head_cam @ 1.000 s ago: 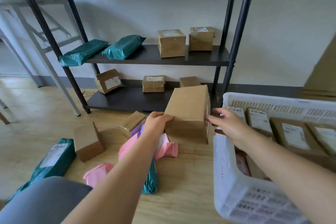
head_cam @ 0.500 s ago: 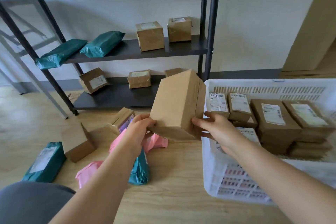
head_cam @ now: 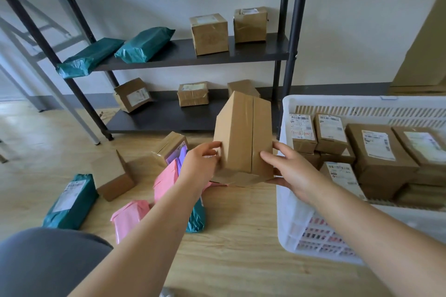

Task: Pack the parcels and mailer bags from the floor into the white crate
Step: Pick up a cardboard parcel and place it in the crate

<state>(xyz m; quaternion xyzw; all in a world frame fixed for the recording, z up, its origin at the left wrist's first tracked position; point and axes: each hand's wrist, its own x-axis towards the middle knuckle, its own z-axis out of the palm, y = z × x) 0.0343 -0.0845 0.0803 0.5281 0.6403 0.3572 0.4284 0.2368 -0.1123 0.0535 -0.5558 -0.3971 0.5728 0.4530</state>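
Note:
A brown cardboard parcel [head_cam: 243,132] is held in the air between both hands, tilted on end, just left of the white crate [head_cam: 287,202]. My left hand [head_cam: 201,164] grips its lower left side. On its lower right side my right hand [head_cam: 287,169] holds it, fingers wrapped round the corner. The crate at the right holds several labelled brown parcels [head_cam: 379,149]. On the floor lie pink mailer bags [head_cam: 130,217], teal mailer bags [head_cam: 71,200] and two small brown boxes [head_cam: 113,176].
A black metal shelf rack [head_cam: 193,55] stands behind against the wall, carrying teal bags and several brown boxes on two shelves. A grey table frame [head_cam: 43,72] is at the far left. My grey-clad knee [head_cam: 43,260] fills the bottom left. A large cardboard sheet [head_cam: 424,50] leans at the right.
The parcel has been lifted higher, turned more upright and carried right toward the crate. Both hands have shifted down to its lower end.

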